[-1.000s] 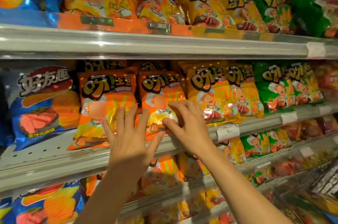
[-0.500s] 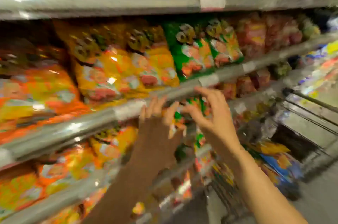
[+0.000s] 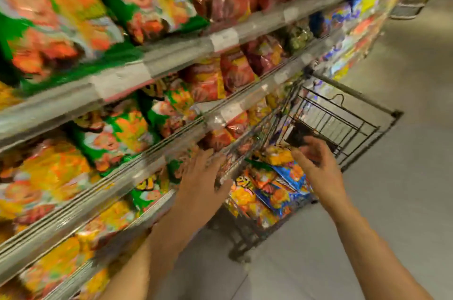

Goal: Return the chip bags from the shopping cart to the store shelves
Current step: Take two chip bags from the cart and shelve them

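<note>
A black wire shopping cart [image 3: 348,125] stands against the shelves on the right, holding several chip bags: a blue one [image 3: 285,189], orange and yellow ones [image 3: 247,199] and a small yellow one [image 3: 278,155]. My left hand [image 3: 203,177] hovers empty, fingers spread, over the cart's near rim beside the lower shelf edge. My right hand [image 3: 316,165] reaches over the cart with loosely bent fingers and holds nothing. The store shelves [image 3: 171,59] on the left are packed with green, orange, yellow and red bags. The picture is blurred by motion.
Grey floor [image 3: 404,177] spreads to the right of the cart. Shelving runs on into the far right [image 3: 367,5], with a wire basket or rack end [image 3: 407,8] at the aisle's back. White price labels [image 3: 224,38] line the shelf rails.
My view has swung right and down, from the orange bags on the shelf to the cart. Both hands left the shelf and now hang over the cart, empty.
</note>
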`<state>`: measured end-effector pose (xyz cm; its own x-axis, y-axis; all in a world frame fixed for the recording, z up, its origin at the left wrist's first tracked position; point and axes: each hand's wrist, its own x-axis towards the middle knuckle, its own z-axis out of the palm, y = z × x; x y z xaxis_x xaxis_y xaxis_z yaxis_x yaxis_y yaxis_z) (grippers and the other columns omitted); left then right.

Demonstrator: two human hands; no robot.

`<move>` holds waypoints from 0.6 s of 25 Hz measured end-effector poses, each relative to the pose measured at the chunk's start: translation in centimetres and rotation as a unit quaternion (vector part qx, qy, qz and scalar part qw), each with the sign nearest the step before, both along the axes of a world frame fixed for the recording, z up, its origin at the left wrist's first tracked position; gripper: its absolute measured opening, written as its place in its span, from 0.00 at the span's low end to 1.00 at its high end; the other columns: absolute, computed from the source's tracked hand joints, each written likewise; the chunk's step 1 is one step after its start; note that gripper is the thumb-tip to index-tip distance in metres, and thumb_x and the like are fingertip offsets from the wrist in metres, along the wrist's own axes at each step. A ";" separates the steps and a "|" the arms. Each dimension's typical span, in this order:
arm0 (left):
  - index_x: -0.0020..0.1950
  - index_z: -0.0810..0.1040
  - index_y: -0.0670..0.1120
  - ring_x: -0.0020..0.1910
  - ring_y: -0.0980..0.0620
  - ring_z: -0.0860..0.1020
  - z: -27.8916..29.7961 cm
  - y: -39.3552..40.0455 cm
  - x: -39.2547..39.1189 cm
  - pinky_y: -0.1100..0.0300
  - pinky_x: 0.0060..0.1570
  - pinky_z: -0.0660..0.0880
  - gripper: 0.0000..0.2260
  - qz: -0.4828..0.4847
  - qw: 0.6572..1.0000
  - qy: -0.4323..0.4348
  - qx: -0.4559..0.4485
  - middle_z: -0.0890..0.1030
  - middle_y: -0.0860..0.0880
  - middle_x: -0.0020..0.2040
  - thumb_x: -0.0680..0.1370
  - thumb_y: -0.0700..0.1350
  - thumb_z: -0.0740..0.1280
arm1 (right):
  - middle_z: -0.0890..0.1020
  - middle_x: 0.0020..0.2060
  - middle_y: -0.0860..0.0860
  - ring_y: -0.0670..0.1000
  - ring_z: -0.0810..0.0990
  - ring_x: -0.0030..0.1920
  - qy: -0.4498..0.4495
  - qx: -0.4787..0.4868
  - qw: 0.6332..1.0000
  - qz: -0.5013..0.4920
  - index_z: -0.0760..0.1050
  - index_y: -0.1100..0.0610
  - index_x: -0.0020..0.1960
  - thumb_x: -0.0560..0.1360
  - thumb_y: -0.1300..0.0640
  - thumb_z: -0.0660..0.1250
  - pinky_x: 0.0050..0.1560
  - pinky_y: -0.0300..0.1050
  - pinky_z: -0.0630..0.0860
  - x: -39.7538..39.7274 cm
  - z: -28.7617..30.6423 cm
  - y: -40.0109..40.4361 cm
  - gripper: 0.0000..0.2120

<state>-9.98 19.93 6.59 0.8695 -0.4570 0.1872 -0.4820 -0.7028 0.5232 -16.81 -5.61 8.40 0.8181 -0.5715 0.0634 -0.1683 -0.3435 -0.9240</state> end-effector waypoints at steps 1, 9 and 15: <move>0.74 0.71 0.48 0.78 0.45 0.59 -1.4 -1.1 1.3 0.48 0.76 0.58 0.25 -0.009 1.000 0.017 0.004 0.63 0.47 0.77 0.80 0.54 0.68 | 0.82 0.49 0.49 0.48 0.81 0.50 0.023 0.014 0.999 -0.017 0.73 0.48 0.64 0.77 0.55 0.73 0.54 0.51 0.78 0.2 -1.4 -1.3 0.18; 0.75 0.71 0.48 0.76 0.48 0.63 -10.6 -12.9 12.7 0.57 0.71 0.64 0.24 -0.102 0.966 0.236 0.037 0.64 0.47 0.75 0.79 0.52 0.68 | 0.85 0.48 0.51 0.45 0.82 0.43 0.193 0.121 0.969 -0.100 0.70 0.56 0.70 0.78 0.60 0.71 0.46 0.42 0.77 2.5 -10.4 -7.1 0.21; 0.77 0.66 0.47 0.76 0.47 0.61 -14.4 -20.2 18.0 0.58 0.71 0.59 0.26 -0.116 0.930 0.325 0.128 0.64 0.45 0.76 0.81 0.54 0.65 | 0.81 0.52 0.68 0.53 0.77 0.43 0.263 0.211 0.933 -0.127 0.68 0.58 0.71 0.78 0.62 0.71 0.46 0.48 0.73 7.2 -14.8 -12.0 0.23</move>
